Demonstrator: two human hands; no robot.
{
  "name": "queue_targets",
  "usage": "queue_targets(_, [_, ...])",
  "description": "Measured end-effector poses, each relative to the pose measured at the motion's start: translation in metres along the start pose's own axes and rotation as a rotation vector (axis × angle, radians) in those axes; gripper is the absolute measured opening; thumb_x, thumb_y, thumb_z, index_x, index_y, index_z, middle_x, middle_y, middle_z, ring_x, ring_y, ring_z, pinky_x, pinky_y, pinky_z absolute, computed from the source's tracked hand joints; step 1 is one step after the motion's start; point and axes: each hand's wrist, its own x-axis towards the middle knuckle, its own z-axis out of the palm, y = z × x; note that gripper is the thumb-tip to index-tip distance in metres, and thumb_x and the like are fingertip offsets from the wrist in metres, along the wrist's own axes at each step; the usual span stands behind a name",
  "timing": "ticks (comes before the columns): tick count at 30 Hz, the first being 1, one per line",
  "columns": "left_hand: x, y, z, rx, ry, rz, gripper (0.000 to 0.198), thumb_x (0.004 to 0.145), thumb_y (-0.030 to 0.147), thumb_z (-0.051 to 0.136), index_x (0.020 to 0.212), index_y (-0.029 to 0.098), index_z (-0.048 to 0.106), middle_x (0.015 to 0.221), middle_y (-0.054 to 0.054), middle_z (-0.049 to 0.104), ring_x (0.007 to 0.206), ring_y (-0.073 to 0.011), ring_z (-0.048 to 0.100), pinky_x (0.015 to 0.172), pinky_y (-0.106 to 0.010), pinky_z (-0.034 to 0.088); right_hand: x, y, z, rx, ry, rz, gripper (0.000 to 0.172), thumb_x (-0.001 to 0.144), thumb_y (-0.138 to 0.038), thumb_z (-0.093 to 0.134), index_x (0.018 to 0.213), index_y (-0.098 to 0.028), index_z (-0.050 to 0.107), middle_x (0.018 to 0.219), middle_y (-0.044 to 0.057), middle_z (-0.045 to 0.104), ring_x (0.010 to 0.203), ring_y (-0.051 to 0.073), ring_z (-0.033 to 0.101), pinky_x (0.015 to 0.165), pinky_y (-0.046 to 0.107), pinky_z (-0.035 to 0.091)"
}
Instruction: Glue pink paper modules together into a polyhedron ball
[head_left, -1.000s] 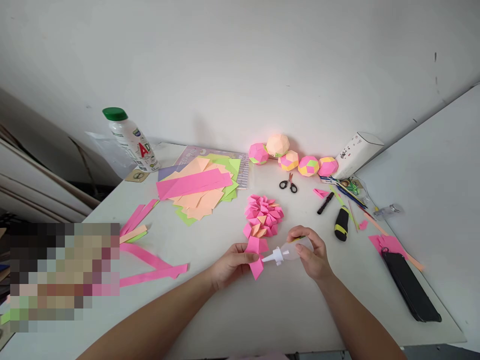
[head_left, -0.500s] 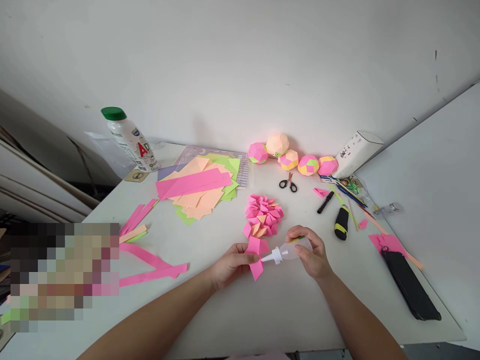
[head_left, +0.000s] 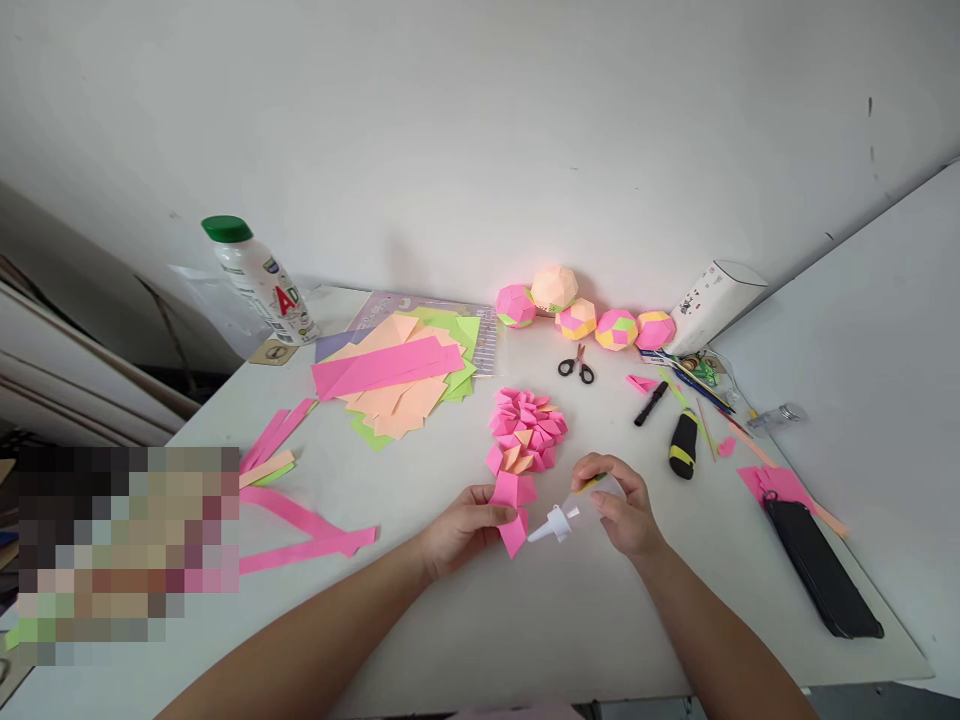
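Pinched between the thumb and fingers of my left hand (head_left: 466, 530) is a folded pink paper piece (head_left: 514, 490) with several pointed flaps. My right hand (head_left: 621, 505) is closed around a clear glue bottle (head_left: 582, 498) with a white nozzle, tilted down to the left. The nozzle tip sits just right of the paper's lower flap; I cannot tell whether they touch. Just beyond the held piece lies a heap of folded pink and peach paper pieces (head_left: 526, 425).
Paper sheets (head_left: 397, 375) and pink strips (head_left: 307, 540) lie left. Paper balls (head_left: 616, 330) line the wall, with scissors (head_left: 576, 366) in front. A marker (head_left: 650, 404), a black-and-yellow cutter (head_left: 683, 445) and a black phone (head_left: 821, 565) lie right. A white bottle (head_left: 262, 285) stands back left.
The glue nozzle has swung down and slightly right, away from the middle of the pink paper toward its lower flap. My left hand has barely moved.
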Motion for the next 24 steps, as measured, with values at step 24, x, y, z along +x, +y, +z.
queue_targets(24, [0.0005, -0.0011, -0.0012, 0.025, -0.044, -0.001, 0.013, 0.064, 0.023, 0.072, 0.069, 0.012, 0.067, 0.061, -0.002, 0.061, 0.059, -0.0139, 0.052, 0.062, -0.027, 0.038, 0.0004, 0.0041, 0.0006, 0.044, 0.007, -0.016, 0.008, 0.08, -0.024, 0.058, 0.086, -0.025, 0.063, 0.084, 0.004, 0.058, 0.083, 0.021, 0.052, 0.07, 0.034, 0.04])
